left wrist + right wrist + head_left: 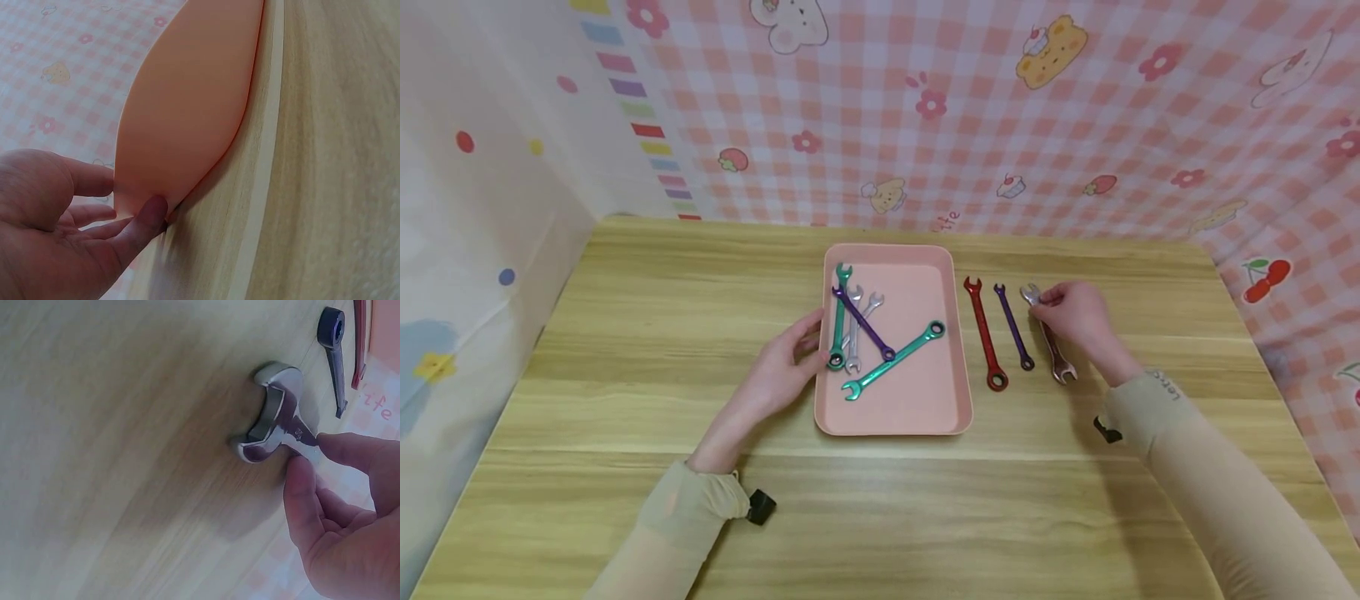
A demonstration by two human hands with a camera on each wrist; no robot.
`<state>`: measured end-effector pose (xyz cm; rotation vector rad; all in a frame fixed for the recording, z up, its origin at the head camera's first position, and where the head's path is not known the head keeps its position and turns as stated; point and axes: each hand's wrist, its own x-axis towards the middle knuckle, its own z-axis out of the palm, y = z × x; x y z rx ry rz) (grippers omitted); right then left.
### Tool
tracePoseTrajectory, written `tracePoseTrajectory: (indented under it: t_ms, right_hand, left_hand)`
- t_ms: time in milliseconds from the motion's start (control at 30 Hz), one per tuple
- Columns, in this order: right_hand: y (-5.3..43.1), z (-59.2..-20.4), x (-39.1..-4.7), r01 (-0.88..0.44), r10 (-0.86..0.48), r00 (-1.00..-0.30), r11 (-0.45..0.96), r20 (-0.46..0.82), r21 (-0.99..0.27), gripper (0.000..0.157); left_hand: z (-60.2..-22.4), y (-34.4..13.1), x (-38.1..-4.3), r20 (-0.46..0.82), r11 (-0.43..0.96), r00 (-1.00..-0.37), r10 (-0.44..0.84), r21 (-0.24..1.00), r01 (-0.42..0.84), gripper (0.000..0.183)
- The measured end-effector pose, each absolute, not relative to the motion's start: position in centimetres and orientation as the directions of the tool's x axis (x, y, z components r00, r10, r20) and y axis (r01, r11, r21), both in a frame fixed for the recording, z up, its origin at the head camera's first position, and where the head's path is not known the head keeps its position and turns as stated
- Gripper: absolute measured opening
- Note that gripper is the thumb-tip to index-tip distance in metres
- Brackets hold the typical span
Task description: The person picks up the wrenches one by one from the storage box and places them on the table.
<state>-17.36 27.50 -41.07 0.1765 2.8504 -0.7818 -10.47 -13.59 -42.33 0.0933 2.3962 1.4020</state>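
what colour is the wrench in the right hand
Silver; the wrench shows best in the right wrist view.

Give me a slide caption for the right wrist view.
Right hand pinching a silver wrench, with a purple wrench and a red wrench lying nearby on the wooden tabletop.

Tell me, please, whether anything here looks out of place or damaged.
Nothing looks damaged or spilled. Only the jumble in the pink tray stands out: a purple wrench lies across silver wrenches, unlike the three wrenches lined up outside.
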Motion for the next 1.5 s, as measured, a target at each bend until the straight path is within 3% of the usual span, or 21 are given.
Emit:
tracePoseTrajectory:
  t_ms: [233,533,1100,1500]
  right_hand:
    - [27.4,-40.9,-17.3,0.160,0.074,-0.979,0.859,-0.192,-0.487,0.030]
    - [25.5,-39.3,-16.8,0.118,0.039,-0.987,0.842,-0.159,-0.527,0.050]
    - [16.7,-36.5,-16.4,-0.045,-0.131,-0.988,0.745,-0.080,-0.665,0.042]
    - [10.7,-36.7,-16.5,-0.073,-0.260,-0.947,0.748,-0.189,-0.660,0.045]
  left_hand:
    - [-42.3,-13.7,-10.4,-0.271,0.511,-0.934,0.235,0.851,-0.118,0.067]
    - [-42.4,-13.6,-10.4,-0.257,0.510,-0.937,0.238,0.854,-0.105,0.066]
    - [-42.5,-13.6,-10.5,-0.257,0.495,-0.935,0.244,0.862,-0.108,0.065]
    - [-42.6,-13.5,-10.6,-0.276,0.492,-0.932,0.236,0.861,-0.131,0.066]
